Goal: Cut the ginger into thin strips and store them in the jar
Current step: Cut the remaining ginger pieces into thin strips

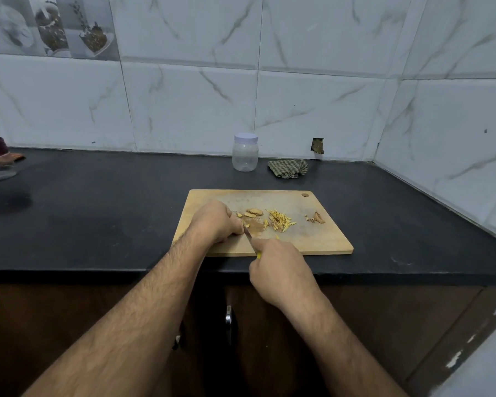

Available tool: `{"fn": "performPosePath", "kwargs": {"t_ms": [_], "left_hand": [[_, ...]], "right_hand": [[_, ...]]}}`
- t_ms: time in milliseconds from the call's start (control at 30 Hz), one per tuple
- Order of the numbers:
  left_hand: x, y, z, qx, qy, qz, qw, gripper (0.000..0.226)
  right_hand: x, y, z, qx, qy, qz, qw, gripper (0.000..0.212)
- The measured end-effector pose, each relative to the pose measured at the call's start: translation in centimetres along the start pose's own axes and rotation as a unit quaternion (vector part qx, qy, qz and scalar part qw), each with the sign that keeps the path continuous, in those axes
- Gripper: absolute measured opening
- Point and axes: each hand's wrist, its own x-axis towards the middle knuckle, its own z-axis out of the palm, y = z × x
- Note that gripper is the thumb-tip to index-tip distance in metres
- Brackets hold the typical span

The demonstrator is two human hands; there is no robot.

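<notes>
**Blade close to the holding fingers**

Marble-look tiles back a dark desk (98, 213), where we work on a wooden cutting board (321, 239). Our left hand (215, 222) curls over a small piece of ginger (244, 224), pinning it to the board, while our right hand (281, 270) grips the yellow-handled knife (249, 235), its blade right against the left fingertips. We judge the main risk is a nick: the piece is small, so a slip or a roll would bring the edge onto those fingers. Cut strips (279, 222) lie just beside, uncut slices (252, 212) behind them, peel scraps (317, 218) further right; loose strips could scatter off the board. The jar (245, 156) stands well apart by the wall, lid on, beside a crumpled cloth (288, 168). We can read no writing or brand anywhere.
</notes>
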Motion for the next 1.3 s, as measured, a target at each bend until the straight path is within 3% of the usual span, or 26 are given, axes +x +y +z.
{"fn": "performPosePath", "kwargs": {"t_ms": [233, 400, 667, 867, 1167, 1300], "left_hand": [[-0.1, -0.5, 0.0, -0.013, -0.001, 0.014, 1.0, 0.01], [-0.3, -1.3, -0.4, -0.043, 0.007, 0.022, 0.999, 0.026], [-0.8, -2.6, 0.3, -0.129, 0.11, 0.044, 0.985, 0.015], [-0.7, -2.7, 0.4, -0.122, 0.141, 0.042, 0.982, 0.017], [-0.6, -2.7, 0.5, -0.097, 0.152, 0.042, 0.983, 0.016], [-0.5, -2.8, 0.6, -0.092, 0.149, 0.04, 0.984, 0.016]], "right_hand": [[-0.5, 0.6, -0.7, -0.016, 0.007, 0.013, 1.0, 0.04], [-0.4, 0.6, -1.1, 0.001, 0.001, 0.026, 1.0, 0.043], [0.2, -1.1, -0.5, 0.021, 0.007, 0.0, 1.0, 0.038], [1.1, -2.1, 0.3, -0.026, 0.012, -0.01, 1.0, 0.039], [1.3, 0.3, -1.1, -0.052, 0.027, 0.065, 0.996, 0.039], [0.9, 0.2, -1.4, -0.038, 0.037, 0.064, 0.997, 0.048]]}}
